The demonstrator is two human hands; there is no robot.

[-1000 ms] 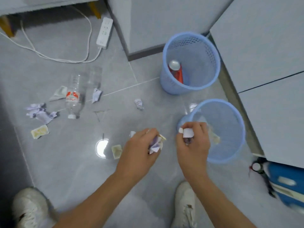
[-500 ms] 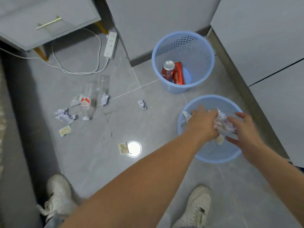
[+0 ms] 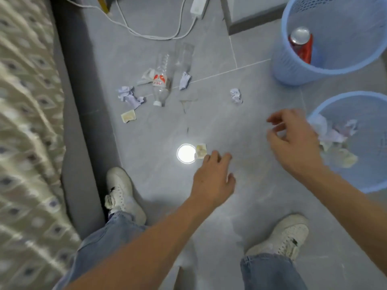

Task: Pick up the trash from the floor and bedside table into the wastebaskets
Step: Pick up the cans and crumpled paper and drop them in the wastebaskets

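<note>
At about 10 o'clock from the left hand (image 3: 213, 178) lie crumpled paper (image 3: 129, 96), a yellowish wrapper (image 3: 128, 116) and a clear plastic bottle (image 3: 162, 80). That hand reaches palm-down, fingers loosely spread and empty, fingertips just beside another wrapper (image 3: 200, 150). The right hand (image 3: 293, 141) hovers open and empty at 9 o'clock of the near wastebasket (image 3: 374, 185), which holds paper scraps.

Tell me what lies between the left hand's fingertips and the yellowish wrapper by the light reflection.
Almost nothing: in the head view the left hand reaches the yellowish wrapper, only a sliver of bare floor between.
</note>
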